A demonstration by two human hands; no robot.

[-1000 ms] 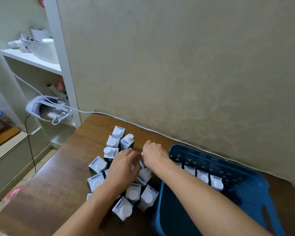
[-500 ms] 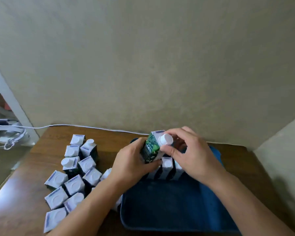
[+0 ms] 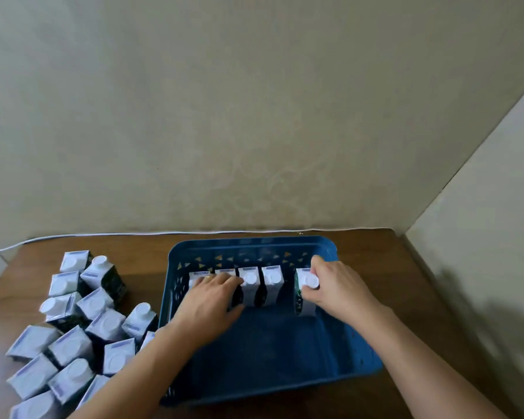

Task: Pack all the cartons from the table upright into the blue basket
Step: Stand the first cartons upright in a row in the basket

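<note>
- My right hand (image 3: 338, 287) has its fingers curled around the top of one carton (image 3: 303, 293), gripping it by the white cap; it stands upright inside the blue basket (image 3: 254, 352), toward the 2 o'clock corner.
- My left hand (image 3: 211, 300) lies flat, fingers nearly straight, on the tops of the two leftmost cartons in the row of four (image 3: 248, 287) along the basket's far wall at 12 o'clock.
- A gap separates that row from the carton I'm gripping.
- The loose cartons (image 3: 82, 325) crowd the wooden table (image 3: 412, 291) at 9 o'clock of the basket, caps up, some leaning.
- A white cable (image 3: 103, 234) runs along the table's far edge under a beige wall (image 3: 254, 116).
- My left forearm covers some loose cartons, and the frame edge cuts off others, so I can't count them.
</note>
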